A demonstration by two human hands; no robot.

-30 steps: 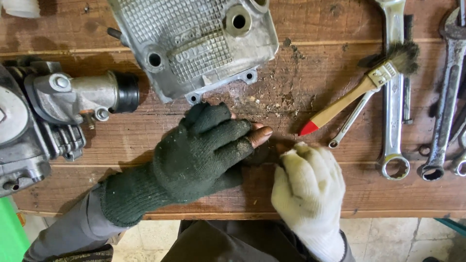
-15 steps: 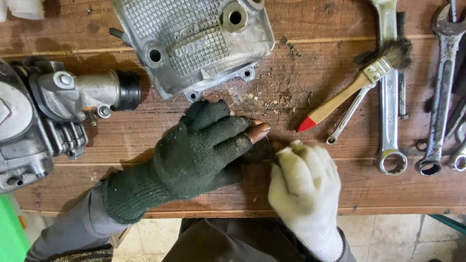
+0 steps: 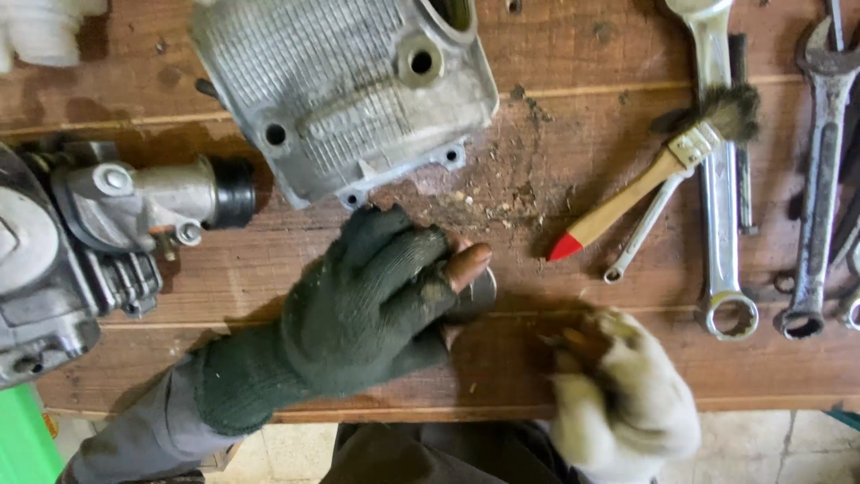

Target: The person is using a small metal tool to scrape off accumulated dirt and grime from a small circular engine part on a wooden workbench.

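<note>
My left hand [image 3: 367, 314], in a dark green fingerless glove, lies on the wooden bench [image 3: 224, 287]. Its bare fingertips press down on a small round grey metal part [image 3: 481, 294], most of which is hidden under the fingers. My right hand [image 3: 627, 403], in a white glove, is blurred at the bench's front edge to the right of the left hand. Its fingers are curled, and I cannot tell whether anything is in them. A ribbed grey metal engine cover [image 3: 349, 90] lies just beyond the left hand.
A grey engine assembly with a black-tipped tube [image 3: 81, 260] sits at the left. A wooden-handled brush with a red tip [image 3: 645, 193] and several wrenches [image 3: 717, 179] lie at the right. Dirt crumbs [image 3: 502, 188] are scattered mid-bench. A green object [image 3: 18, 439] shows bottom left.
My right hand has pulled away from the left hand's fingertips, moving right and toward the bench's front edge. The left hand stays pressed on the round part.
</note>
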